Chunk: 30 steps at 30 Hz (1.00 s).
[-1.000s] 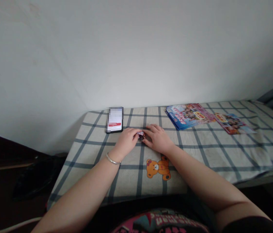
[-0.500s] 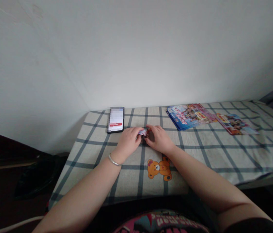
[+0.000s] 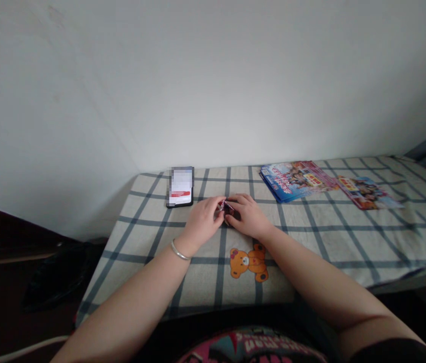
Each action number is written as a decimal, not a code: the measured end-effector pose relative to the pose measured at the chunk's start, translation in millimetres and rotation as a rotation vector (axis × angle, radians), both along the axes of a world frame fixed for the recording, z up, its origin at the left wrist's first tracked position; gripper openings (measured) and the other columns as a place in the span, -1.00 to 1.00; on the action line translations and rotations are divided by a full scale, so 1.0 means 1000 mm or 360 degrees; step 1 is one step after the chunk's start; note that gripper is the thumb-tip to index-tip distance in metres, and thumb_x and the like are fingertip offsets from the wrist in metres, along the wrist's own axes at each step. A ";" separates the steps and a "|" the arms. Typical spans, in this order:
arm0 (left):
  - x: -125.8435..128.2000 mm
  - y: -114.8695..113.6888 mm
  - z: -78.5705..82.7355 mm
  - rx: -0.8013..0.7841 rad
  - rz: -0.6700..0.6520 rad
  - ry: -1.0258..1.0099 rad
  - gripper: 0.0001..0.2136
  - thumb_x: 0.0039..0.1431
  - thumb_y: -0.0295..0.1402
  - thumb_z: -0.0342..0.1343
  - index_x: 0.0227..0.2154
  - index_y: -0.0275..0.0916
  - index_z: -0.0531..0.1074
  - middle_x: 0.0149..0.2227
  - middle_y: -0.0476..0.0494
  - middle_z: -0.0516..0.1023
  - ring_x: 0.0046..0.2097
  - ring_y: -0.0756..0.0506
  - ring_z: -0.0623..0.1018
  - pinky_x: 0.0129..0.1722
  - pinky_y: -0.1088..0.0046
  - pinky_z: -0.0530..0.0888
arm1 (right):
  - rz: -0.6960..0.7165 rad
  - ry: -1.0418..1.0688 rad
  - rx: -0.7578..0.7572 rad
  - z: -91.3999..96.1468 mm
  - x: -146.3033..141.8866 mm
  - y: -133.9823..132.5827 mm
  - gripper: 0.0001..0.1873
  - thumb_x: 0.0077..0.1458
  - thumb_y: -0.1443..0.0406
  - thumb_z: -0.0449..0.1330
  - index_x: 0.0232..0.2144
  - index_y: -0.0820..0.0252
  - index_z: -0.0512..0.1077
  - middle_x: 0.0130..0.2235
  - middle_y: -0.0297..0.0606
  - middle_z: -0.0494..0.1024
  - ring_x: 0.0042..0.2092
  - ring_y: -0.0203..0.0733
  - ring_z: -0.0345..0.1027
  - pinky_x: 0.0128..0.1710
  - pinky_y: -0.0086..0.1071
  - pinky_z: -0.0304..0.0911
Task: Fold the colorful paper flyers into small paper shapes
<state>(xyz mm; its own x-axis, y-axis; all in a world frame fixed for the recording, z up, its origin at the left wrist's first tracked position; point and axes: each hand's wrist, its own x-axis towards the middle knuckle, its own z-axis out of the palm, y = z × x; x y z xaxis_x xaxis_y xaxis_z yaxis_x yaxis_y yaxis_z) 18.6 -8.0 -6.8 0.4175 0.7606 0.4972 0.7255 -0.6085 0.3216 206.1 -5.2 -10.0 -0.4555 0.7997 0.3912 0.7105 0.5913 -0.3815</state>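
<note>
Folded paper, small, dark reddish

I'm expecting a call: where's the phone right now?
In the head view, the phone lies left of centre on the checked cloth, near the wall, just beyond the left hand.

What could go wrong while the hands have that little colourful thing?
The small colourful piece is held at the tips of the left hand and right hand, so it could slip or get crumpled.
The phone lies just past the left hand, so a knuckle might bump it.
The loosely overlapping leaflets might slide apart if the right arm brushes them.
</note>
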 end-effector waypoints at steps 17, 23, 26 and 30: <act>-0.001 -0.001 0.004 -0.0120 -0.0348 -0.0011 -0.73 0.23 -0.54 0.02 -0.06 -0.17 0.42 -0.04 -0.12 0.51 -0.01 -0.12 0.51 0.02 0.20 0.48 | 0.0131 0.0261 -0.0195 -0.001 0.021 0.008 -0.52 0.03 0.36 0.18 0.05 0.14 0.34 -0.03 -0.16 0.52 0.04 -0.09 0.35 0.09 -0.12 0.22; -0.004 0.000 0.003 -0.0118 -0.0396 0.0004 -0.72 0.24 -0.55 0.01 -0.05 -0.15 0.42 -0.03 -0.11 0.48 -0.01 -0.08 0.50 0.03 0.28 0.48 | 0.0102 0.0274 -0.0167 -0.002 0.022 0.007 -0.53 -0.01 0.36 0.23 0.00 0.18 0.34 -0.12 -0.18 0.55 -0.02 -0.08 0.37 0.05 -0.13 0.24; -0.005 0.000 0.001 -0.0129 -0.0392 0.0022 -0.72 0.24 -0.53 0.03 -0.04 -0.14 0.41 -0.04 -0.10 0.48 -0.02 -0.07 0.50 0.03 0.27 0.48 | 0.0018 0.0302 -0.0210 0.001 0.023 0.006 -0.54 -0.03 0.34 0.26 -0.03 0.17 0.36 -0.16 -0.21 0.57 -0.05 -0.09 0.39 0.03 -0.15 0.25; -0.005 0.001 0.000 -0.0119 -0.0354 0.0025 -0.71 0.24 -0.52 0.03 -0.02 -0.13 0.40 -0.05 -0.11 0.49 -0.04 -0.08 0.51 0.00 0.25 0.49 | -0.0036 0.0375 -0.0246 0.000 0.023 0.006 -0.57 -0.03 0.34 0.26 -0.06 0.14 0.35 -0.21 -0.27 0.60 -0.06 -0.11 0.40 0.01 -0.17 0.25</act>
